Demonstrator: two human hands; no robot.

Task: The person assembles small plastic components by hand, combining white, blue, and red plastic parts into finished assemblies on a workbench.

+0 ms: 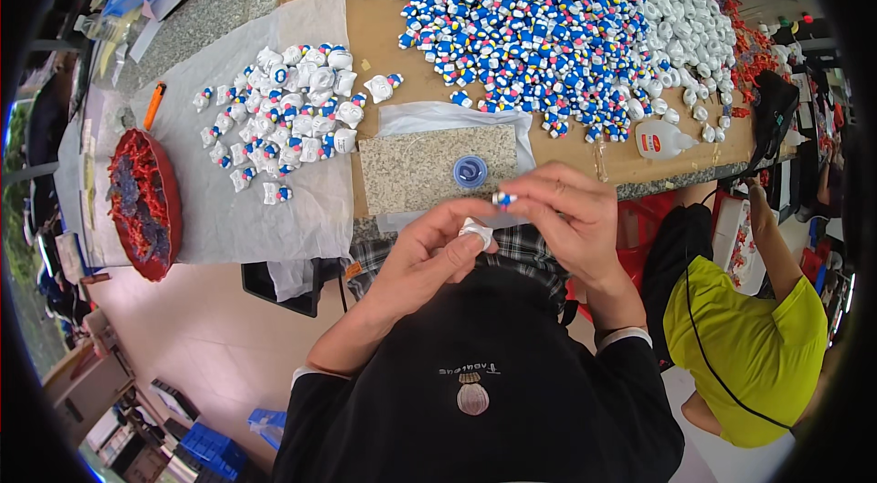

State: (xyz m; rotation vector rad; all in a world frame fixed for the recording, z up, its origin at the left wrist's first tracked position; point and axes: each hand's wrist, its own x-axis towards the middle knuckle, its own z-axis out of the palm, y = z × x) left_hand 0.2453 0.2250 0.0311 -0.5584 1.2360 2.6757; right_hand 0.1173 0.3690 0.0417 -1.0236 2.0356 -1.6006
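Pinched between the thumb and fingers of my left hand (pixel 427 250) is a small white figurine head (pixel 473 231). My right hand (pixel 574 216) grips a tiny blue-and-white figurine body (pixel 502 199) by its fingertips, just above and to the right of the head; the two pieces look apart. Beyond them, a small round cup (pixel 470 171) with bluish contents stands on a speckled stone slab (pixel 402 163). On white paper to the left lies a heap of figurines (pixel 297 108) with white heads and blue bodies.
A large pile of blue figurine bodies (pixel 539 26) covers the far table, with white heads (pixel 690 21) to its right. A clear bottle (pixel 660 139) lies near the right edge. At left are a red basin (pixel 174 225) and an orange cutter (pixel 155 106). A yellow-shirted person (pixel 749 346) sits at right.
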